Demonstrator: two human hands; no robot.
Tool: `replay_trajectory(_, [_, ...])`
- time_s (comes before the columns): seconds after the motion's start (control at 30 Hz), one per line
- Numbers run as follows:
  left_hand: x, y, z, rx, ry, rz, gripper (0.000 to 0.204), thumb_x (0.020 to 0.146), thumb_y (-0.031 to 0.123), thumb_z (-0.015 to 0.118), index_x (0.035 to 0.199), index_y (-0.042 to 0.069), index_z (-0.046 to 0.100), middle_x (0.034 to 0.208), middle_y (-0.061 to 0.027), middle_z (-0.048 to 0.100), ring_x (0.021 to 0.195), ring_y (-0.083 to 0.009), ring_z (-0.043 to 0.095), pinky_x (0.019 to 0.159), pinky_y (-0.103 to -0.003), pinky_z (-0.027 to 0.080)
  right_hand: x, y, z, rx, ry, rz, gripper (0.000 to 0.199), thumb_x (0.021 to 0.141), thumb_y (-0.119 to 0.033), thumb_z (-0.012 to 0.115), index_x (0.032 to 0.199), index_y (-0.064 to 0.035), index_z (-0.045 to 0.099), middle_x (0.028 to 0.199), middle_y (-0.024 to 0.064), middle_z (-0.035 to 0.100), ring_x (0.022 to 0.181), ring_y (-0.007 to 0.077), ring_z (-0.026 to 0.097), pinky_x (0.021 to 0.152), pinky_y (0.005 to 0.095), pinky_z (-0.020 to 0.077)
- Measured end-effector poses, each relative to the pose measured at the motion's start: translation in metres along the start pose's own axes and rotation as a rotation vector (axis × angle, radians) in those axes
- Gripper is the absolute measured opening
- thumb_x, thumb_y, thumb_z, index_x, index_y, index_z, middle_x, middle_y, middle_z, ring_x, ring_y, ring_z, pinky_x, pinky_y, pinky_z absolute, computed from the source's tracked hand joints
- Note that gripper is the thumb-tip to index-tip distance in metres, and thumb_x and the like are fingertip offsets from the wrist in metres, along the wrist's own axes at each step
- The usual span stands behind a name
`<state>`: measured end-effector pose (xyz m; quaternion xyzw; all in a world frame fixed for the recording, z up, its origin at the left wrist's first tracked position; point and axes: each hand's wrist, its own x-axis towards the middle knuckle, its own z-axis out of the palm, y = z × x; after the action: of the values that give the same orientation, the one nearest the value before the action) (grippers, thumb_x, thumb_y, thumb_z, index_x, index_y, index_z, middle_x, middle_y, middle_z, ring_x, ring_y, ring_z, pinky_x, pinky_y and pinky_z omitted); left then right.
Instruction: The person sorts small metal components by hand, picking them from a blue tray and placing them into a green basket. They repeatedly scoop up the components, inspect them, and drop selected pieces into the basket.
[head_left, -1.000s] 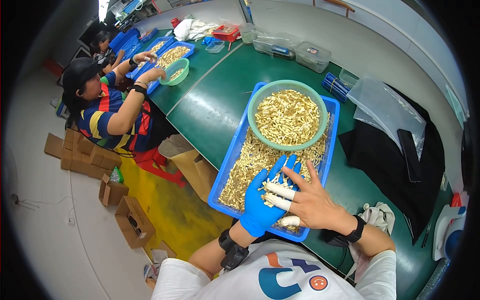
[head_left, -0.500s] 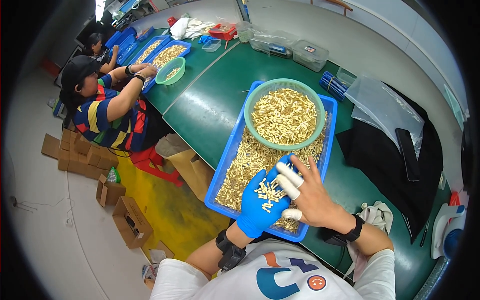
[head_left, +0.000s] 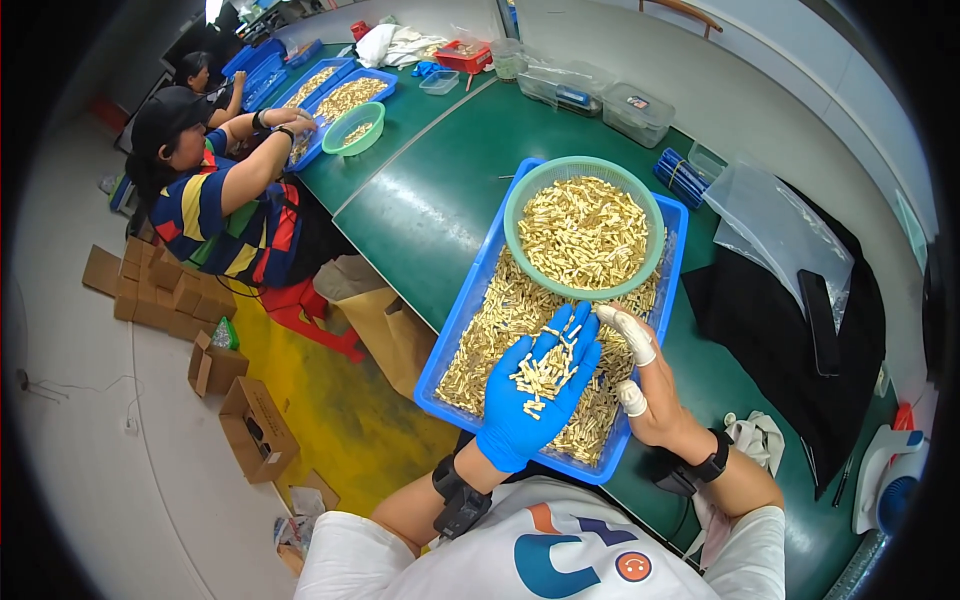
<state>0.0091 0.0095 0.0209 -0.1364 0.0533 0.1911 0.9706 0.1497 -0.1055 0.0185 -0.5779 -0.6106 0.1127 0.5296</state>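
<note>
Blue-gloved fingers [head_left: 588,362]: the left hand [head_left: 528,402] is lying palm up, slightly cupped, and is bearing a small heap of brass-coloured pieces [head_left: 545,375].
White-capped fingers [head_left: 632,335]: the right hand [head_left: 655,400] is standing just beside the left, its thumb well apart from the extended index; whether the two hands are touching cannot be told.
Blue tray [head_left: 675,225]: is sitting beneath both hands, many more such pieces covering its bottom.
Green basket [head_left: 654,225]: is resting over the tray's far end and is holding a heap of similar pieces.
Green surface [head_left: 410,220]: is carrying the tray.
Right side: a black cloth [head_left: 745,315] is lying spread, a clear plastic bag [head_left: 775,225] and a dark flat device [head_left: 819,325] resting on it.
Left side: a co-worker [head_left: 230,210] is working near a smaller green bowl [head_left: 354,148].
</note>
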Motion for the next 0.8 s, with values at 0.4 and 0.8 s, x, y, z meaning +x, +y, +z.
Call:
replay_trajectory(0.4, [-0.002,-0.002,-0.002,0.341,-0.031,0.01,0.06,0.099,0.033,0.038,0.15,0.005,0.025,0.154,-0.0112,0.029,0.139,-0.0259,0.032,0.116,-0.043,0.025,-0.003,0.0,0.003,-0.201,-0.057,-0.114,0.051,0.096,-0.049,0.044,0.128,-0.0118,0.057,0.143,0.0219,0.041,0.133,0.0467,0.033,0.108,0.0572,0.0279])
replay_trajectory(0.8, [-0.002,-0.005,0.002,0.368,0.009,0.004,0.057,0.101,0.035,0.031,0.15,0.006,0.025,0.154,-0.012,0.029,0.141,-0.0278,0.029,0.117,-0.043,0.021,-0.004,-0.004,0.003,-0.39,-0.244,-0.093,0.056,0.093,-0.06,0.041,0.125,-0.0178,0.062,0.145,0.02,0.036,0.133,0.0476,0.03,0.108,0.0654,0.0196])
